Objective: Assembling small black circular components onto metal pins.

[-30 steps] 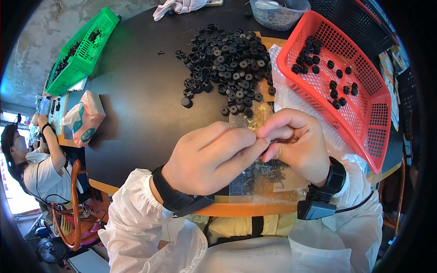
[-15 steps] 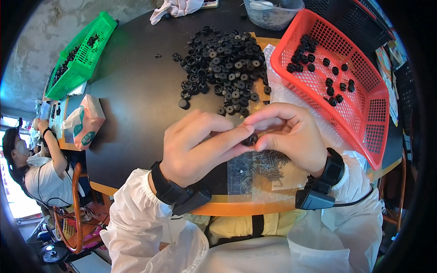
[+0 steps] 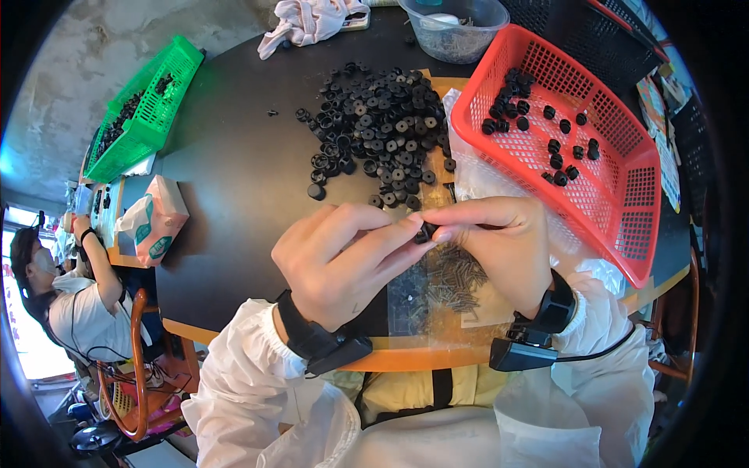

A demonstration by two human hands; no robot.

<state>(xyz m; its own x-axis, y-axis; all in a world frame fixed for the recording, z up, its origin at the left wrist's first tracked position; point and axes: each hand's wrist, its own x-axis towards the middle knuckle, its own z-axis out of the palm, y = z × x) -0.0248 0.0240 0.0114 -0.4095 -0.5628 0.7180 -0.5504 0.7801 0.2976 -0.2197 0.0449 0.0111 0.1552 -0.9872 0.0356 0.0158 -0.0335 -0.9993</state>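
Observation:
My left hand (image 3: 339,261) and my right hand (image 3: 503,246) meet over the near part of the table, fingertips together. Between them they pinch a small round black plastic part (image 3: 425,233), mostly covered by the fingers. Just below the fingers lies a heap of thin metal pins (image 3: 455,282) on a clear plastic sheet and brown board. Beyond my hands spreads a large pile of black round caps (image 3: 382,129), some with a hole in the middle, others turned hollow side up.
A red plastic basket (image 3: 641,187) with black parts stands at the right, beside a clear tub (image 3: 452,43). Left are a tissue pack (image 3: 160,218) and a green basket (image 3: 168,109). A pink cloth (image 3: 308,23) lies at the back. Another person (image 3: 86,304) sits far left.
My right hand's fingers have straightened and closed flatter onto the black part. The part shows more clearly between the fingertips. The whole view has shifted slightly.

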